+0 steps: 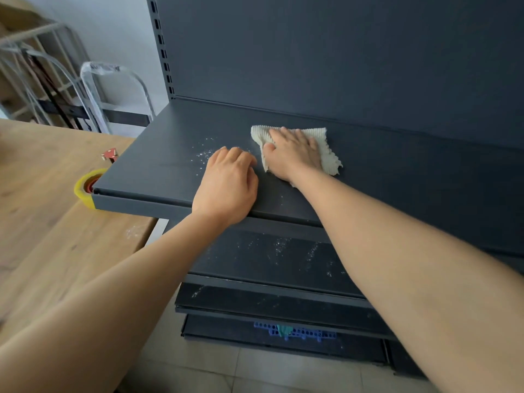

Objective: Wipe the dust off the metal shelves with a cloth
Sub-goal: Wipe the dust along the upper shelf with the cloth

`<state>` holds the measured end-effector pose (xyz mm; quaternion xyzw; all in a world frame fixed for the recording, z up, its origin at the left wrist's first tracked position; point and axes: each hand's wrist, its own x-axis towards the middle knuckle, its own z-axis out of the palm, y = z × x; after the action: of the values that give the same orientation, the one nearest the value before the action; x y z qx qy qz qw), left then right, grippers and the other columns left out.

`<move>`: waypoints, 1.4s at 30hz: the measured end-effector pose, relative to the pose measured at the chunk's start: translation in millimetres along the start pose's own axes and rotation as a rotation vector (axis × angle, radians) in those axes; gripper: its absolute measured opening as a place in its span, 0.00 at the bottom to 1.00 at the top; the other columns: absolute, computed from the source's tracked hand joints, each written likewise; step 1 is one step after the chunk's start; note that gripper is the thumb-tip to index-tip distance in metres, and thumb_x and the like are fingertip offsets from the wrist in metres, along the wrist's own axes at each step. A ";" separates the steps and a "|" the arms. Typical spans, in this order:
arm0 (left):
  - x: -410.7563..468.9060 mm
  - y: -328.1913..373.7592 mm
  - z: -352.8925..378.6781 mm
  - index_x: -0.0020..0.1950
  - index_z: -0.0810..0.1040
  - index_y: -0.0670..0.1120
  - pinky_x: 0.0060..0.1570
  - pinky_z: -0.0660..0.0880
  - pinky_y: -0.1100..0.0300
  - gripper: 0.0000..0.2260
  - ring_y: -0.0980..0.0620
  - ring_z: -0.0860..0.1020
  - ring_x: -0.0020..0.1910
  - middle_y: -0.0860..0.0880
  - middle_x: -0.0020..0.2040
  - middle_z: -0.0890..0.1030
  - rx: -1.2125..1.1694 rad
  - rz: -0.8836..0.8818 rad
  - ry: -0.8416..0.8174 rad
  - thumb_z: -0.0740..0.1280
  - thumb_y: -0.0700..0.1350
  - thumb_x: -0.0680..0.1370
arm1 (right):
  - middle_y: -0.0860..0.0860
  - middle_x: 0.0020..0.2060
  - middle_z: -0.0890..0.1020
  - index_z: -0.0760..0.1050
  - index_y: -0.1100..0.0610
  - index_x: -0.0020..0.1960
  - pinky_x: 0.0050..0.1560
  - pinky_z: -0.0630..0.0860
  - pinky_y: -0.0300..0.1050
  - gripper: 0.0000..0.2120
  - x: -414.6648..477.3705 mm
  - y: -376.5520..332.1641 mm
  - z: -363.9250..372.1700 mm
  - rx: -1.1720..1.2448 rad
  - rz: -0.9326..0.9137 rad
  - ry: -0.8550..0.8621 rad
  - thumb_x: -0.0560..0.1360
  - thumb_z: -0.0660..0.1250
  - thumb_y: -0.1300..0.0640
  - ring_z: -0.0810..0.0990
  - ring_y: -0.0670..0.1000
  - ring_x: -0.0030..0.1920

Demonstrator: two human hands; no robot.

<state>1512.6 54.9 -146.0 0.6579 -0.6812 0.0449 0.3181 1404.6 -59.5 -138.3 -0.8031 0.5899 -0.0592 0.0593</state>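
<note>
One cloth [330, 150] lies flat on the top shelf [411, 177], near its middle. The right hand [292, 156] presses it down, grip apart, fingers spread. White dust [205, 154] remains just left of it, beside the left hand [228, 185], which rests loosely curled on the front edge and holds nothing. Three lower shelves [269, 256] look unwiped, so most of the work seems left. One tape roll [85, 188] sits on the desk [42, 165].

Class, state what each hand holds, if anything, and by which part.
Neither has a grip on anything. The right hand presses flat on the middle of the cloth; the left hand rests on the front edge of the top shelf.
</note>
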 end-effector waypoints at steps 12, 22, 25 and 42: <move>-8.9 2.9 -5.7 0.49 0.77 0.38 0.65 0.62 0.49 0.13 0.37 0.74 0.47 0.40 0.44 0.78 0.028 0.103 -0.036 0.54 0.39 0.74 | 0.48 0.77 0.55 0.54 0.47 0.77 0.75 0.46 0.54 0.27 -87.3 49.8 -15.5 -0.010 0.182 0.039 0.79 0.44 0.46 0.51 0.53 0.77; -23.8 -59.2 -45.1 0.51 0.77 0.38 0.63 0.63 0.50 0.14 0.38 0.74 0.49 0.40 0.45 0.78 0.012 0.098 0.004 0.54 0.40 0.74 | 0.53 0.78 0.49 0.48 0.52 0.78 0.74 0.45 0.61 0.30 -76.3 -38.6 -2.6 -0.040 0.264 -0.025 0.79 0.44 0.42 0.46 0.59 0.77; -25.5 -81.4 -52.4 0.50 0.77 0.38 0.60 0.64 0.52 0.14 0.38 0.74 0.48 0.40 0.45 0.78 0.037 0.068 -0.004 0.54 0.40 0.74 | 0.53 0.78 0.49 0.48 0.52 0.78 0.74 0.44 0.60 0.29 -65.7 -77.8 4.4 -0.037 0.195 -0.027 0.80 0.44 0.43 0.46 0.59 0.77; 9.5 -98.7 -39.9 0.53 0.76 0.40 0.58 0.66 0.53 0.10 0.42 0.73 0.52 0.42 0.50 0.77 -0.066 -0.037 -0.032 0.57 0.40 0.78 | 0.49 0.78 0.55 0.54 0.49 0.77 0.74 0.48 0.58 0.29 10.9 -88.4 11.2 -0.021 0.121 0.016 0.78 0.47 0.44 0.50 0.55 0.77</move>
<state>1619.5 52.9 -144.9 0.6602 -0.6750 0.0061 0.3294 1492.8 -43.5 -134.6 -0.7661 0.6384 -0.0556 0.0497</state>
